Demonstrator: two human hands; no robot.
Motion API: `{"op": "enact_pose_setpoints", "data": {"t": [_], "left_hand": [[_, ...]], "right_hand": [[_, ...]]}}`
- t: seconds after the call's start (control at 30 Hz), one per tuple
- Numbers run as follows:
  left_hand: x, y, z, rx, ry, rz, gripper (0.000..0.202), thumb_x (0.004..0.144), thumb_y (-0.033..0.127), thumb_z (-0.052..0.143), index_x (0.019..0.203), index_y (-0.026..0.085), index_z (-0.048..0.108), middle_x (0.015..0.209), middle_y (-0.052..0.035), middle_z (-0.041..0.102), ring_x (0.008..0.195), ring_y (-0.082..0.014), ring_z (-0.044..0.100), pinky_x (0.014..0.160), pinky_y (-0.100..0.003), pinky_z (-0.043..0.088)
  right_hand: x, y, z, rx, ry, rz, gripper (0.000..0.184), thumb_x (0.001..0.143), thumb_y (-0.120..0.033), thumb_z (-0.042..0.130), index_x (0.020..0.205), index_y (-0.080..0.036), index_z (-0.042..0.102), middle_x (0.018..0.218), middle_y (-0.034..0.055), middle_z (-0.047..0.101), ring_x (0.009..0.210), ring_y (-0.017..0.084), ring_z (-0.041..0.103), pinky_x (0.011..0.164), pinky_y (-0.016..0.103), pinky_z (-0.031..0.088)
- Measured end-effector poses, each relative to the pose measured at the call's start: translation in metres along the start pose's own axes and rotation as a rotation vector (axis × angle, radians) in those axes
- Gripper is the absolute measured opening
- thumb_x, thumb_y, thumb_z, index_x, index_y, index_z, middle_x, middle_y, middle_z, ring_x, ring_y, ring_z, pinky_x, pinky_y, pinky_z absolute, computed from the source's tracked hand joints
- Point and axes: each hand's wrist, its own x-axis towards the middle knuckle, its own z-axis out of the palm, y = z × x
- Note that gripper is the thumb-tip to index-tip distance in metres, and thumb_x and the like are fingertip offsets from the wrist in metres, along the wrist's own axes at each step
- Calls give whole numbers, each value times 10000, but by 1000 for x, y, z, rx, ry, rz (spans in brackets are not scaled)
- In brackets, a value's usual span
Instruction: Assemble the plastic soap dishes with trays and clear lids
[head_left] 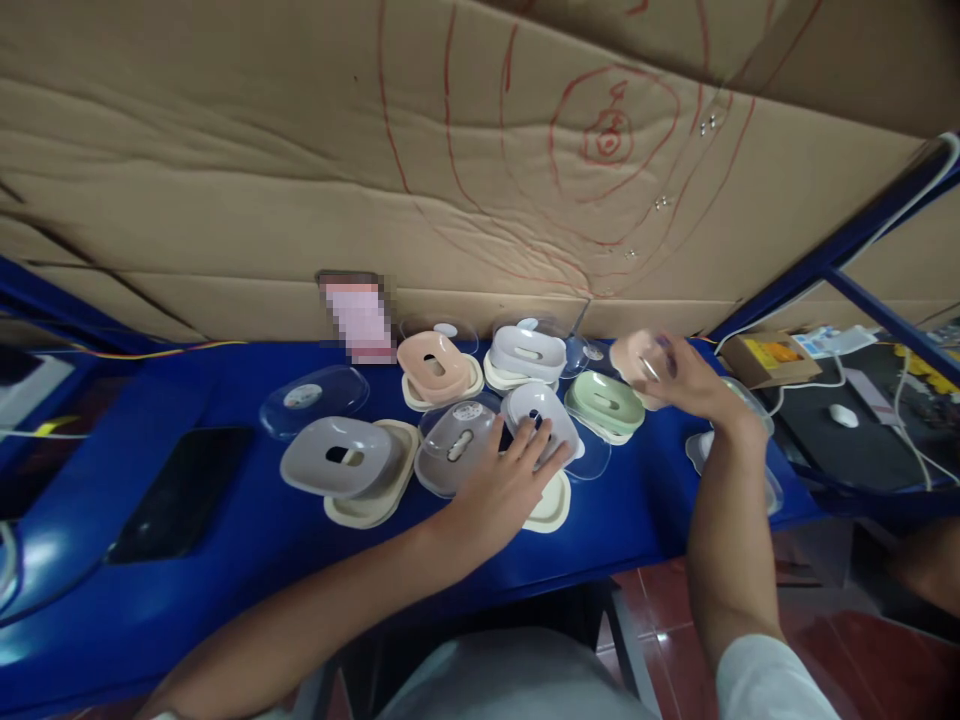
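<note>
My left hand [510,480], fingers spread, lies over a white soap dish [559,410] with a slot in its middle; its fingertips appear to touch it. Under that dish, a cream base [550,503] shows. At the back right, my right hand [686,375] is blurred around a pink soap dish [636,358], which is smeared by motion too. A green soap dish [604,398] on a cream base sits between the two hands. Left of my left hand are a grey soap dish [334,460], tilted on its base, and another under a clear lid [461,425].
At the back are an orange soap dish [431,362], a white-lilac one [527,352] and a phone [358,315] leaning on the cardboard wall [225,200]. Another clear lid [315,400] and a dark tablet-like slab [180,490] lie left. A small box [772,358] stands right.
</note>
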Motion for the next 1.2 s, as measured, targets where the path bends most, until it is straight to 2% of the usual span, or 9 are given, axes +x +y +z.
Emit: {"op": "enact_pose_setpoints", "data": {"t": [0.13,0.23,0.33,0.63,0.8,0.9,1.0,1.1,1.2], "left_hand": [[6,-24,-18,-211,213,-169,641,986,382,705,1557,227,458,1590,-204,526,1486,-383,508,1224,-631,414],[15,-64,-27,-531,518,-392,992,877,554,812,1635,256,244,1618,-221,436,1525,-391,443,1178,-593,473],[20,-105,-29,-866,539,-349,1060,830,564,845,1633,317,198,1589,-178,472,1434,-364,552,1073,-538,566],[15,-145,-25,-1104,608,-534,835,834,479,835,1507,284,381,1513,-125,552,1307,-288,648,1012,-448,621],[18,-147,-23,-1141,624,-476,786,914,577,741,1543,304,357,1560,-121,533,1382,-294,606,1041,-435,605],[18,-153,-25,-1215,584,-454,883,838,553,820,1552,273,382,1570,-136,543,1390,-312,605,1081,-461,581],[13,-162,-27,-1244,420,-388,963,781,529,864,1570,251,388,1530,-146,586,1328,-330,651,1065,-499,586],[5,-166,-26,-987,266,-377,973,773,493,873,1583,237,399,1520,-166,579,1371,-382,604,1109,-583,534],[0,-156,-23,-555,296,-473,1010,815,366,836,1645,180,292,1581,-233,479,1507,-439,440,1201,-662,392]], "right_hand": [[11,-77,1,384,-170,-442,1051,768,-598,871,1633,-275,371,1648,128,480,1469,370,521,1227,549,425],[15,-135,6,504,-239,-618,1052,785,-552,882,1654,-305,343,1677,104,446,1489,351,499,1234,520,425],[21,-165,12,581,-322,-703,1061,810,-569,868,1679,-310,317,1713,89,399,1528,340,456,1263,502,399],[49,-159,34,532,-156,-617,937,945,-688,686,1708,-323,283,1778,56,256,1665,300,163,1348,558,153],[37,-191,42,558,-153,-869,520,1012,-601,646,1449,-321,669,1495,32,658,1571,272,400,1319,483,284],[37,-194,45,594,-137,-811,404,1052,-591,573,1213,-295,796,1295,35,755,1475,272,522,1234,450,413],[40,-184,41,632,-59,-718,463,1049,-617,554,1272,-276,775,1349,63,734,1354,283,625,1164,448,479],[41,-177,37,563,-22,-706,433,1067,-555,547,1367,-299,725,1395,50,723,1373,279,610,1194,465,453],[37,-181,39,405,-5,-736,346,1071,-432,564,1354,-319,729,1399,33,724,1484,285,511,1250,520,381]]}}
